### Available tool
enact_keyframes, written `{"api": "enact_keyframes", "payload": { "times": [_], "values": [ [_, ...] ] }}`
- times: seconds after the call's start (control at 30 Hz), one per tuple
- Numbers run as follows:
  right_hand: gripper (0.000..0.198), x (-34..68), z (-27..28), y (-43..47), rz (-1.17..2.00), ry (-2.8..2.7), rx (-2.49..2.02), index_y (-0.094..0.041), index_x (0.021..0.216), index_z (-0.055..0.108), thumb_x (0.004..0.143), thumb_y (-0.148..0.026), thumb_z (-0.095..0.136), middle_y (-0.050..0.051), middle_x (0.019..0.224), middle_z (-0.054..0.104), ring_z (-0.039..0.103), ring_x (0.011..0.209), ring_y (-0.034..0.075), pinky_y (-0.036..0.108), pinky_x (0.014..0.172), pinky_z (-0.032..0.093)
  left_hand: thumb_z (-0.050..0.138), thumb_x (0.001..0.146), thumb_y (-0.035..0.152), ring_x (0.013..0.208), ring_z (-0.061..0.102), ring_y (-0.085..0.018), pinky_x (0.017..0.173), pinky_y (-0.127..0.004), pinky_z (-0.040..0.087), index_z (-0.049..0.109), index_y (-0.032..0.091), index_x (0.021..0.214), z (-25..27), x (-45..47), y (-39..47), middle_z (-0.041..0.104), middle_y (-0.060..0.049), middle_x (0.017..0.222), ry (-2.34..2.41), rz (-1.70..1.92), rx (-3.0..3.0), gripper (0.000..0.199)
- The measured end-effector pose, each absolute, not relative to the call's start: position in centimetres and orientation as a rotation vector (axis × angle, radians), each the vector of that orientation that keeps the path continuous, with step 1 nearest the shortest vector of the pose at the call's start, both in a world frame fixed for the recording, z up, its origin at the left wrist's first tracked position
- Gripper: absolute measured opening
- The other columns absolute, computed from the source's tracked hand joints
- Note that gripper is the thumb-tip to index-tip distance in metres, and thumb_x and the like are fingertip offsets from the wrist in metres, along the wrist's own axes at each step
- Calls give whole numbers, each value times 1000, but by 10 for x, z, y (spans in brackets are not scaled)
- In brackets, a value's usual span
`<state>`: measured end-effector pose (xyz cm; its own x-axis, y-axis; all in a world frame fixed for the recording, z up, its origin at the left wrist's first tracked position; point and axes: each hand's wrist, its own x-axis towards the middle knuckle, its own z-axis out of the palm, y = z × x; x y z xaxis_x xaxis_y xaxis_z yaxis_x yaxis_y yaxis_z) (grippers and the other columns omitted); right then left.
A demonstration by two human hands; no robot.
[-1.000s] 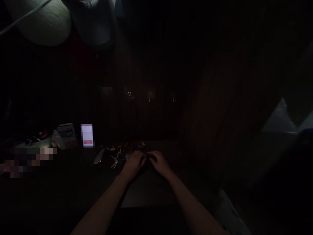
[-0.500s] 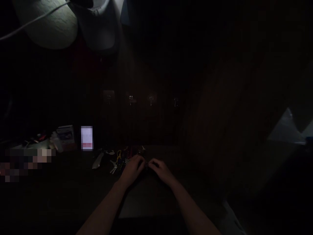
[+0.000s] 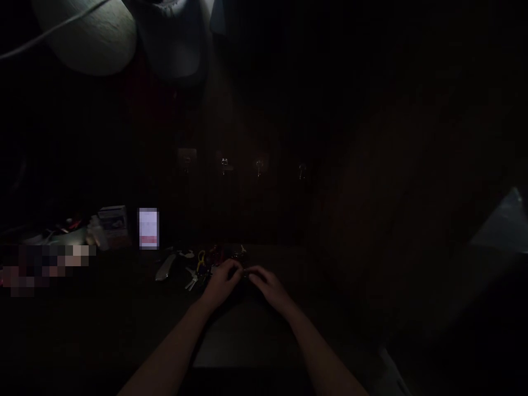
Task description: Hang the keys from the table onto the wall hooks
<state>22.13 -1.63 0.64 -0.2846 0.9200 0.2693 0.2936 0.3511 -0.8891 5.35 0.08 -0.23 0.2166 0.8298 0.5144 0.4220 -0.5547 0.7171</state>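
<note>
Dark tabletop (image 3: pixel 247 349), two hands (image 3: pixel 223 281) near one yellow loop (image 3: pixel 201 259), four wall hooks (image 3: pixel 225 163)

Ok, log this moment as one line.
left hand: near keys | right hand: close to left hand | anything held: too dark to tell

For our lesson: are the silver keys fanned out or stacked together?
Fanned out: the silver keys beside the left hand show blades splaying apart.

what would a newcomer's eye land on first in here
Probably the bright, pixelated rectangle, left of centre in the dark. Next, perhaps, the left hand and right hand, close together below centre, with keys to their left; what they hold is too dark to tell. A pale rounded shape also stands out at upper left.
</note>
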Motion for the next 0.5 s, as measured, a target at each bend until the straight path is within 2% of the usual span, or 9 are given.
{"api": "enact_keyframes", "payload": {
  "times": [0.1, 0.27, 0.5],
  "values": [
    [21, 218, 2, -16, 758, -1756, -1108, -22, 95, 60, 76, -29, 53, 2, 100, 65, 57, 98, 18, 31, 89, 40, 44, 80, 28, 74, 56, -14, 72, -26, 44, 56, 19, 74, -2, 53, 1, 61, -1, 77, 1165, 1306, 2030, 17],
    [18, 203, -6, -15, 370, -1801, -1267, -23, 91, 60, 73, -24, 57, 3, 91, 64, 58, 88, 19, 31, 79, 44, 46, 78, 32, 75, 58, -14, 72, -25, 44, 58, 19, 73, -2, 53, 2, 63, -2, 78, 1178, 1297, 1973, 19],
    [13, 199, -3, -21, 51, -1920, -1352, -22, 88, 62, 81, -28, 52, 5, 87, 65, 58, 83, 19, 32, 77, 43, 49, 75, 34, 75, 58, -15, 75, -26, 44, 60, 18, 73, 0, 52, 3, 64, -1, 76, 1167, 1252, 1879, 20]
  ]
}}
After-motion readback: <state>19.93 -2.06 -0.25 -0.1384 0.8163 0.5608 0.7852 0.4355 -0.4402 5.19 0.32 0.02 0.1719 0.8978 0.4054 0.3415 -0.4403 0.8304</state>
